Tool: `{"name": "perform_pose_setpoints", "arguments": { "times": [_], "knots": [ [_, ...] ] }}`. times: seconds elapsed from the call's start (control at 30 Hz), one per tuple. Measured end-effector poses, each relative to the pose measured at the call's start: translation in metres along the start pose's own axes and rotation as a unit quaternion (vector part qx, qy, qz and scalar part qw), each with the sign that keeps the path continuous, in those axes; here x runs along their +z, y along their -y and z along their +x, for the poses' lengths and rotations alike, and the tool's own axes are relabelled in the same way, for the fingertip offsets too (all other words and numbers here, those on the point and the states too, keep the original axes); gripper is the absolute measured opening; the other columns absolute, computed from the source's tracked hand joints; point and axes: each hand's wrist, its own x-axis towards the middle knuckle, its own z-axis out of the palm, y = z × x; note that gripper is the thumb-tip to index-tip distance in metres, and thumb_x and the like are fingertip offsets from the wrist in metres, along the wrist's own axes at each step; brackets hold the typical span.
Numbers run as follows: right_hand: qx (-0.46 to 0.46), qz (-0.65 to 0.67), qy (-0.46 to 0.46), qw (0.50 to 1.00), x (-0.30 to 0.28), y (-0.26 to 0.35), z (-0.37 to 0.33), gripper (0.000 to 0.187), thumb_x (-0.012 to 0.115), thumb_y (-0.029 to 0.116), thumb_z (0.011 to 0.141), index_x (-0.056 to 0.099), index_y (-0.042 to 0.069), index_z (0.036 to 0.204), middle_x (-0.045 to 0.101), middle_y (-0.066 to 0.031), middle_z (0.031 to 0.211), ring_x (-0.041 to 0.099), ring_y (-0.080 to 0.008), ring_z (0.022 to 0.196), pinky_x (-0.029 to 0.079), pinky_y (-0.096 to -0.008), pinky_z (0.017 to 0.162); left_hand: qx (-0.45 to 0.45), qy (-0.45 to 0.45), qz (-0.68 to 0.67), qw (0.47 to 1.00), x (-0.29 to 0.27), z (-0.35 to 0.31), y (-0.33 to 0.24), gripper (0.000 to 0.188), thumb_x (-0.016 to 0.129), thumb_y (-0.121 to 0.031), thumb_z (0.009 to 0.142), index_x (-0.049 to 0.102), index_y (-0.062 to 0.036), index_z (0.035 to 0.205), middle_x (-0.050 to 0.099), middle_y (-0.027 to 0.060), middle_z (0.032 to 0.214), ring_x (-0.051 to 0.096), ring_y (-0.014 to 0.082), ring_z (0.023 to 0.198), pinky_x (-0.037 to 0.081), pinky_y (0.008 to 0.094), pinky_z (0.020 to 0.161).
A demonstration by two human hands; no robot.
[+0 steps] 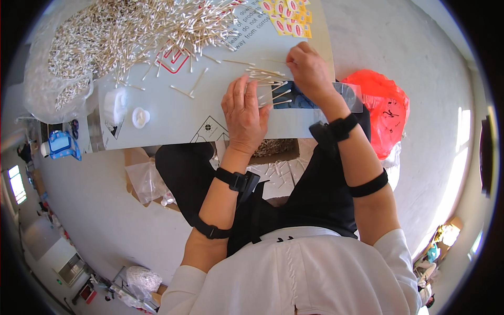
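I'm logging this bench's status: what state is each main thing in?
Left hand: open, fingers by the loose swabs
Right hand: fingers curled, hold unclear
Loose swabs: lying between the hands
Swab pile: heaped, scattered at its edge
Clear bag: crumpled, swabs inside
Yellow slips: laid out, overlapping
Red bag: crumpled
Brown box: open, swabs inside

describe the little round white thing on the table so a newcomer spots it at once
On the pale grey table, find the big heap of cotton swabs. Between that heap and the table's near edge sits the little round white piece, smaller and rounder than the larger white item to its left.
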Motion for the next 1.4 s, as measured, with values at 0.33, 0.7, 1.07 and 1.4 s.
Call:
{"name": "perform_pose_setpoints", "arguments": {
  "times": [0.33,0.7,1.07,1.4],
  "knots": [
    [0.002,0.156,0.059,0.986,0.008,0.002,-0.003,0.008,0.061,0.0,0.084,0.065,0.002,0.09,0.063,-0.0106,0.099,0.061,-0.0253,0.095,0.05,-0.0311,0.08,0.011,0.163,0.095,0.982,0.004,0.004,-0.005,0.078,0.064,-0.04,0.088,0.032,-0.0044,0.149,0.025,0.0149,0.158,0.021,0.0307,0.147,0.011,0.0561,0.117],
    [0.192,0.392,-0.141,0.889,0.015,0.044,-0.06,0.024,0.054,0.007,0.097,0.061,-0.001,0.119,0.057,-0.0124,0.131,0.054,-0.0198,0.116,0.044,-0.0287,0.097,0.058,0.179,0.124,0.974,0.002,0.03,0.004,0.082,0.068,-0.045,0.082,0.038,-0.0047,0.146,0.033,0.0123,0.154,0.026,0.0254,0.146,0.015,0.0558,0.117],
    [0.03,0.006,-0.015,0.999,-0.009,0.011,-0.037,0.014,0.069,0.002,0.074,0.061,0.002,0.086,0.059,-0.0095,0.103,0.055,-0.032,0.097,0.049,-0.0411,0.082,0.015,0.155,0.113,0.981,0.007,0.012,0.007,0.082,0.06,-0.051,0.087,0.033,-0.0045,0.149,0.028,0.0132,0.157,0.023,0.0269,0.147,0.014,0.0548,0.117],
    [-0.013,0.036,-0.015,0.999,-0.017,-0.005,-0.042,0.011,0.067,0.005,0.077,0.059,0.003,0.084,0.058,-0.0093,0.109,0.053,-0.033,0.102,0.046,-0.0411,0.089,0.009,0.163,0.112,0.98,0.007,0.013,0.008,0.082,0.063,-0.048,0.086,0.032,-0.006,0.15,0.029,0.0127,0.157,0.024,0.0263,0.147,0.014,0.0542,0.118]
  ]
}}
